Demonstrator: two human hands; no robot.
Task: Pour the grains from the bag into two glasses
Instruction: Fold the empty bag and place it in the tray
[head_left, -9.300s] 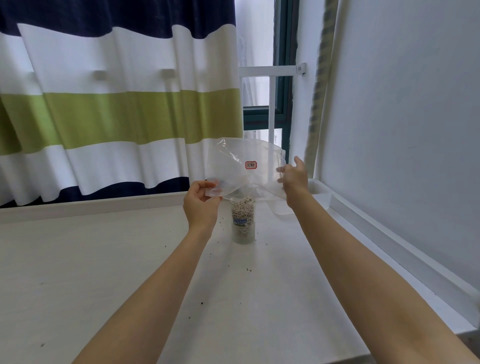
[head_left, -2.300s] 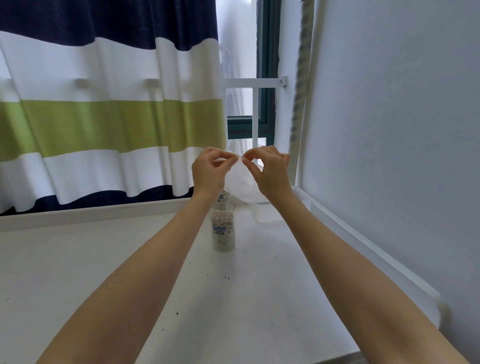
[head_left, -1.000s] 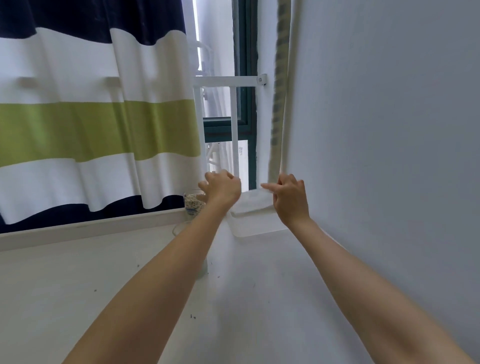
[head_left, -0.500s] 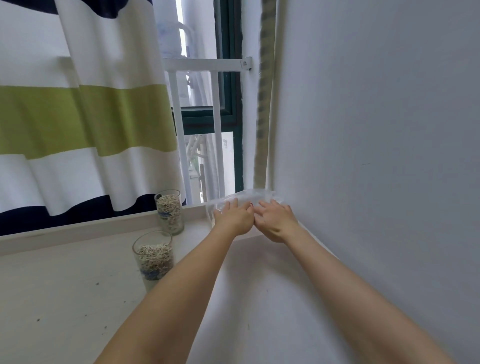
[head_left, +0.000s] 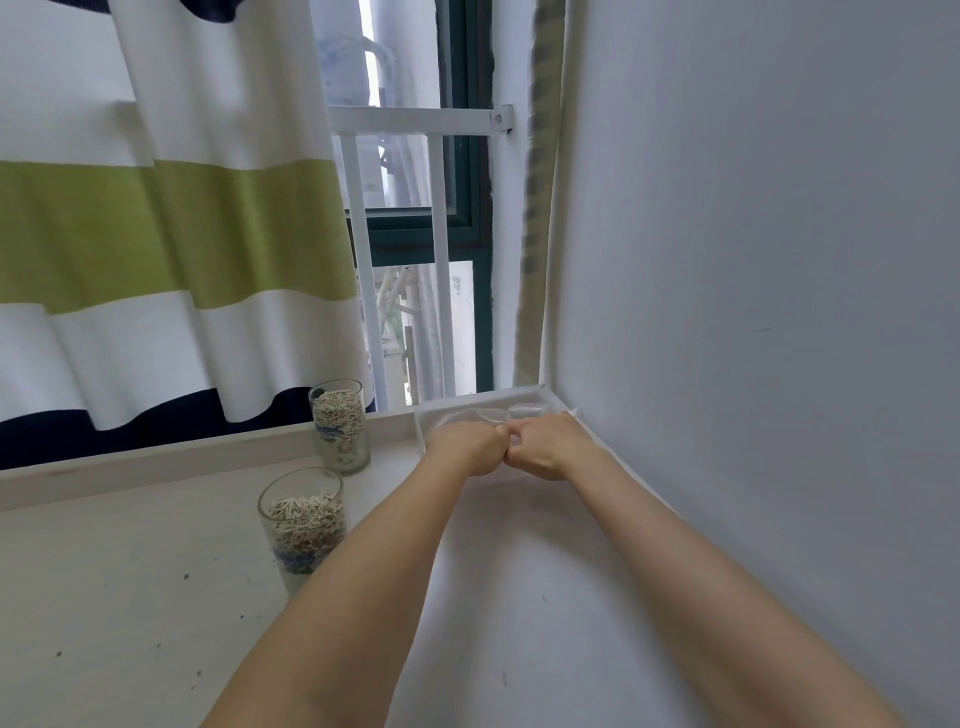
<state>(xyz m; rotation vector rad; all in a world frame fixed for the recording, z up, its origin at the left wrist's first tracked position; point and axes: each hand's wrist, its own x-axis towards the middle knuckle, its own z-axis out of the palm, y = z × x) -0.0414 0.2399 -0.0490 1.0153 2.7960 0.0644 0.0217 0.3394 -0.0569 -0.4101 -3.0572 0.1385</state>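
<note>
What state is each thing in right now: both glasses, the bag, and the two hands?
Far glass: upright by the ledge, nearly full of grains.
Near glass: upright, partly filled.
Bag: empty-looking, pressed flat in the table's far corner.
Left hand: closed, knuckles down on the bag.
Right hand: closed, touching the left hand.
</note>
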